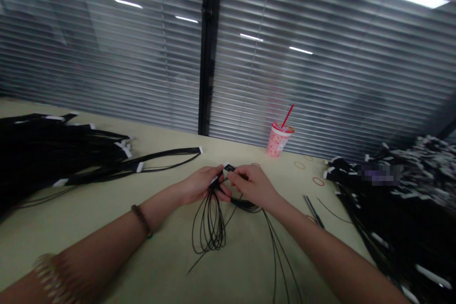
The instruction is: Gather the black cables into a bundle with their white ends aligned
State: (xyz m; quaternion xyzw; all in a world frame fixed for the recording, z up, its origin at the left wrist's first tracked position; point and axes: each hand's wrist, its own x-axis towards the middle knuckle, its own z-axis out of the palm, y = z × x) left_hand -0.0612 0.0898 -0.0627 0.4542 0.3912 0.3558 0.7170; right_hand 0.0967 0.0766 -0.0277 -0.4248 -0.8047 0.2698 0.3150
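Note:
My left hand (201, 185) grips a bundle of thin black wires (210, 228), whose long loops hang down onto the table. A white-tipped end shows at my left thumb. My right hand (253, 187) pinches the same bunch close to my left hand, near a small black connector (229, 167). More strands run from under my right hand toward the bottom of the view (280, 256). Part of the connector and the wire ends are hidden by my fingers.
A pale green table (171, 152) holds a large heap of black wires with white ends at left (53, 152) and another at right (377, 218). Red rubber bands (318, 181) and a pink cup with a red straw (278, 140) stand ahead, before slatted blinds (320, 66).

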